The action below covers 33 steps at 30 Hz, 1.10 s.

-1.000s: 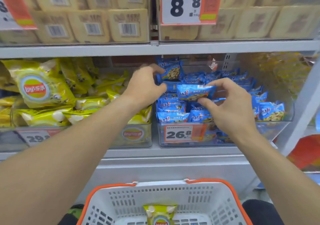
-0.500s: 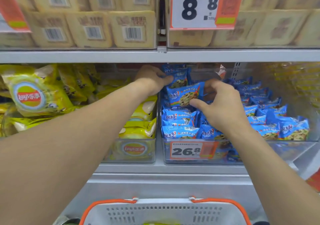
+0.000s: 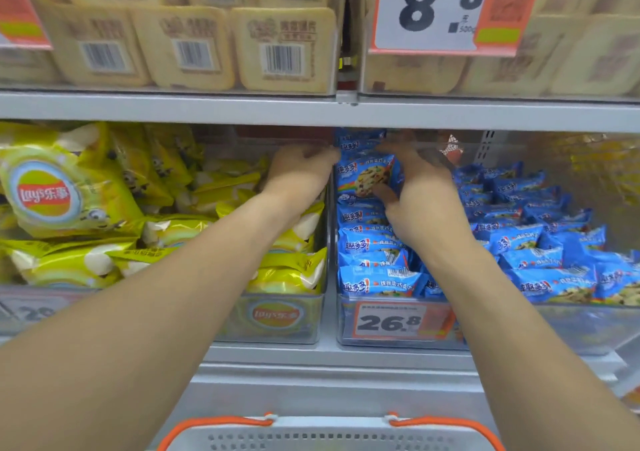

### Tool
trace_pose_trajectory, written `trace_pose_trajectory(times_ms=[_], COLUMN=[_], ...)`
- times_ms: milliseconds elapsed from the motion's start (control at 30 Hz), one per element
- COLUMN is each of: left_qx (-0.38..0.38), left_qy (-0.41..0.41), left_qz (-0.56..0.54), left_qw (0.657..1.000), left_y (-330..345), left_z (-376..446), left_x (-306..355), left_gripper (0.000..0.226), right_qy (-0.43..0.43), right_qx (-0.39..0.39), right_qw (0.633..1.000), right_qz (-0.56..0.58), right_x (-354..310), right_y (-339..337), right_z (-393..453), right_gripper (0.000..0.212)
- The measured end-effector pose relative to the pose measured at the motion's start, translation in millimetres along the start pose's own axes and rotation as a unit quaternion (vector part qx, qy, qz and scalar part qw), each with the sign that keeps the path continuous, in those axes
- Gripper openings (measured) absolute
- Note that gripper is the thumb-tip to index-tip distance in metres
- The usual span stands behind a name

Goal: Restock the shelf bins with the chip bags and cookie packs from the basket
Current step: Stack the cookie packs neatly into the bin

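The shelf [image 3: 242,111] carries two clear bins side by side. The left bin [image 3: 277,329] is full of yellow chip bags [image 3: 45,187], and the right bin [image 3: 571,326] holds many blue cookie packs [image 3: 540,284] in rows. Below, only the orange and white rim of the basket [image 3: 329,430] shows, so what is left inside it I cannot tell.

Both arms reach deep to the back of the right bin. The right hand [image 3: 419,194] holds one cookie pack [image 3: 367,176]; its thumb lies on the front face near the lower edge and the fingers curl over the top and behind, so the grip is closed on the pack. The pack stands nearly upright with its face to the camera, its long axis running left to right, directly left of the palm. The left hand [image 3: 301,170] is at the wall between the two bins, its fingertips going toward the left edge of the same pack; whether they pinch it or only steady it I cannot tell.

The pack seems to be in its last placing at the back row, above the packs in front. I judge the right hand is the one to let go.
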<state>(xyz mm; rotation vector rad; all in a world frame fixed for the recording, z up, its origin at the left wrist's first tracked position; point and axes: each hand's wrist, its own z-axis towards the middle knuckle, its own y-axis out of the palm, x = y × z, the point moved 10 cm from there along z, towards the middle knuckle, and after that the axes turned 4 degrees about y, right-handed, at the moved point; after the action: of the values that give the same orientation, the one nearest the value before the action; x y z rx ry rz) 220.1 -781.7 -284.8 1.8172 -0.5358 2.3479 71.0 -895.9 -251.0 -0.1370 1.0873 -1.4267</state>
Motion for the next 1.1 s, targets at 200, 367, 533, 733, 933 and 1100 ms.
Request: trace_pose_trajectory(times_ms=[200,367,533,733,933,1100], left_qx=[-0.048,-0.037,-0.033,0.014,0.065,-0.003], left_qy=[0.1,0.131,0.14,0.164,0.237,0.303], left_qz=[0.072,0.24,0.326,0.269,0.248,0.178], left_qw=[0.991,0.961,0.934,0.949,0.937,0.936], left_y=[9.3,7.5,4.4,-18.3,-51.2,-67.3], left_z=[-11.1,-10.1,-16.3,-32.8,-90.8,-175.6], left_x=[15.6,33.1,50.1,51.8,61.2,38.7], left_gripper=[0.022,0.026,0.03,0.026,0.009,0.003], right_qy=[0.022,0.01,0.034,0.034,0.01,-0.128], right_qx=[-0.057,-0.096,-0.138,-0.111,-0.093,-0.005], right_qw=[0.998,0.994,0.988,0.991,0.99,0.992], right_qz=[-0.019,-0.057,-0.051,-0.072,-0.109,-0.004], right_x=[12.5,18.1,19.0,7.7,4.3,-39.2], right_y=[12.4,19.7,22.4,2.2,-17.7,-39.5], right_z=[8.7,11.2,3.0,-11.3,-49.0,-117.9], right_gripper=[0.047,0.042,0.05,0.06,0.048,0.017])
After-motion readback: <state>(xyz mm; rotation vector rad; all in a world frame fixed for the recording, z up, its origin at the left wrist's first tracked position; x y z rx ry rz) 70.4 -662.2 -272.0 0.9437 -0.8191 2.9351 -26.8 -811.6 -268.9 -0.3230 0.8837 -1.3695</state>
